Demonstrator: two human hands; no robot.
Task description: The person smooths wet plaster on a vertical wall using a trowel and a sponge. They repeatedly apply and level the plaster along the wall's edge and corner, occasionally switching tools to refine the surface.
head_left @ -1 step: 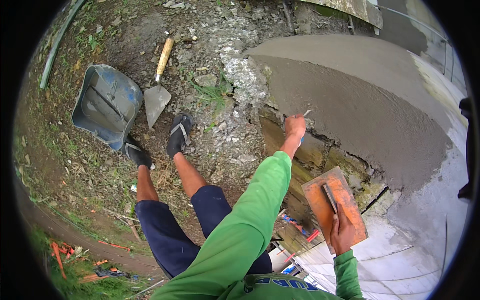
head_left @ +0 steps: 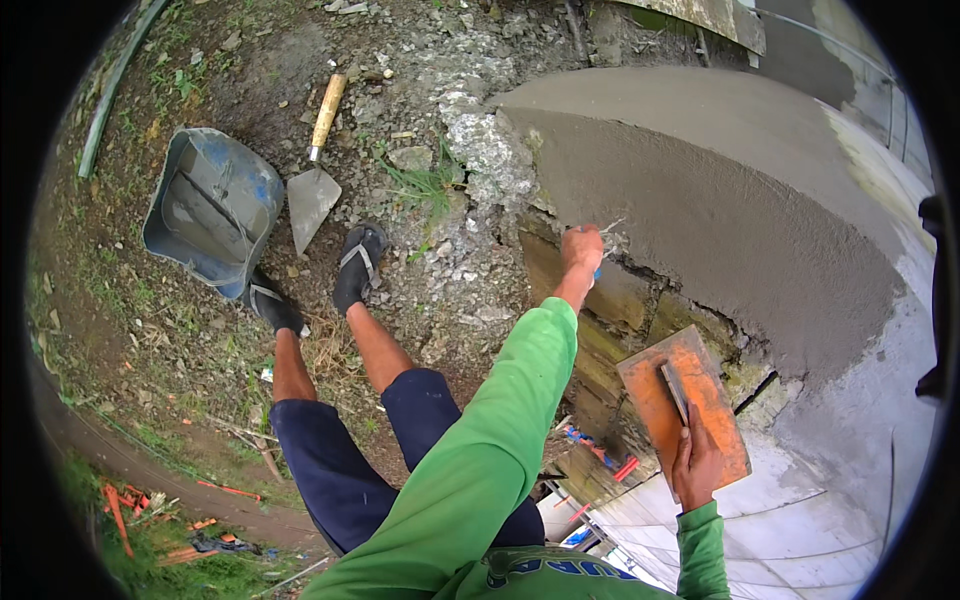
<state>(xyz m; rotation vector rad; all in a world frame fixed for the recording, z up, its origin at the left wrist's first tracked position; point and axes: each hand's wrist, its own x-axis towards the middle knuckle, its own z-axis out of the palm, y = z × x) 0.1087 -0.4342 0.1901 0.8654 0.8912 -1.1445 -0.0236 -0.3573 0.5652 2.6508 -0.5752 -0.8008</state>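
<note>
The person's right grip (head_left: 697, 460), a bare hand below a green cuff, is closed around the near end of the dark bar handle of an orange, rectangular, flat-faced plastering float (head_left: 690, 400); most of the board reaches out far and left of the knuckles, its handle side facing up, and a strip of it shows to the right of the fingers. Whether its underside touches the wall cannot be told. To the left and farther off, the left grip (head_left: 582, 247), at the end of a long green sleeve (head_left: 500, 420), is curled into a fist around a slender tool (head_left: 614, 225), mostly hidden, whose thin pale end sticks out to the right beyond the fingers, while a small blue part shows beneath the hand. This fist is at the left, ragged edge of a broad band of smooth grey mortar (head_left: 720, 220), beside a row of rough, yellowish-brown blocks (head_left: 612, 295). Well apart on the left, a triangular metal trowel (head_left: 315, 195) with a pale wooden handle lies on the stony ground (head_left: 460, 310), between a cut-open blue-grey plastic bucket (head_left: 263, 190) and a tuft of green grass (head_left: 425, 185).
</note>
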